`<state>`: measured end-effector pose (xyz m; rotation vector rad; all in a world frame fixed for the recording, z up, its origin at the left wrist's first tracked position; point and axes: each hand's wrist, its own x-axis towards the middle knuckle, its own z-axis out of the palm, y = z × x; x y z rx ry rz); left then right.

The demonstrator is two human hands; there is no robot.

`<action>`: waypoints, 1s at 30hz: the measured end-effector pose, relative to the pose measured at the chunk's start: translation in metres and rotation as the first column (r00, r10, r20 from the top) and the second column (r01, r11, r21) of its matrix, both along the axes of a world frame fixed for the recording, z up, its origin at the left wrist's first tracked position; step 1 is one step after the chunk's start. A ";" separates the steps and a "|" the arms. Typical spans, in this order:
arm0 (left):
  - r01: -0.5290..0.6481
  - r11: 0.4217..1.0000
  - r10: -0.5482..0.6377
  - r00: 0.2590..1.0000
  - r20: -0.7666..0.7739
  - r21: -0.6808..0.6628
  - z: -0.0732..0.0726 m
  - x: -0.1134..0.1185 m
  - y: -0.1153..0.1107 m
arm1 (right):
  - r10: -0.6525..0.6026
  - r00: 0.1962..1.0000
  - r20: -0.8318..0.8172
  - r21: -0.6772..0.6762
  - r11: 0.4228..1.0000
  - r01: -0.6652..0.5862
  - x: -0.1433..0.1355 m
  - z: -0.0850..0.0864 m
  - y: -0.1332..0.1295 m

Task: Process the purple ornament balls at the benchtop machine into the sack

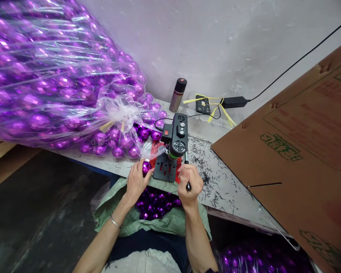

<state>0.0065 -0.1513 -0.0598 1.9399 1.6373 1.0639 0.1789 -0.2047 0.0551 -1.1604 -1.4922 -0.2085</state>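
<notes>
My left hand (138, 179) has its fingers around a shiny faceted purple ball (147, 167) at the left edge of a small black bench machine's flat slotted base plate (165, 169). To the right of the plate, my right hand (190, 184) is closed on the machine's lever handle (188, 186), whose black end pokes out below the fist. The machine head (180, 135) stands over the plate, with a red switch (166, 132) on its side. Beneath my hands, an open green sack (110, 201) at my lap holds many more purple balls (156, 203).
A huge clear plastic bag of purple balls (59, 79) fills the left. Thin black scraps (207, 167) litter the table. Behind stand a bottle (178, 94), a phone-like black object (202, 104) and a power adapter (234, 102). A cardboard box (295, 140) leans in from the right.
</notes>
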 end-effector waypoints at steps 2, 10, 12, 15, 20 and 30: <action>0.002 0.997 0.011 0.986 0.168 -0.075 0.006 -0.004 -0.001 | 0.000 1.000 -0.001 0.002 1.000 0.000 0.000 -0.001 0.000; 0.449 0.787 0.248 0.398 0.883 -0.424 0.035 0.023 0.015 | -0.012 0.993 -0.118 -0.014 1.000 0.010 -0.001 0.016 0.007; 0.443 0.787 0.252 0.405 0.879 -0.429 0.030 0.036 0.020 | -0.004 0.991 -0.136 -0.024 1.000 0.001 0.000 0.021 0.009; 0.363 0.850 0.131 0.556 0.821 -0.382 0.019 0.050 0.022 | -0.002 0.992 -0.125 -0.025 1.000 -0.002 0.000 0.025 0.010; 0.249 0.952 -0.139 0.872 0.469 -0.181 0.004 0.053 0.020 | -0.005 0.996 -0.091 -0.024 1.000 0.003 0.001 0.022 0.007; 0.415 0.906 -0.423 0.885 0.193 0.081 -0.012 0.054 0.026 | -0.008 0.999 -0.044 -0.031 0.999 0.007 0.001 0.018 0.003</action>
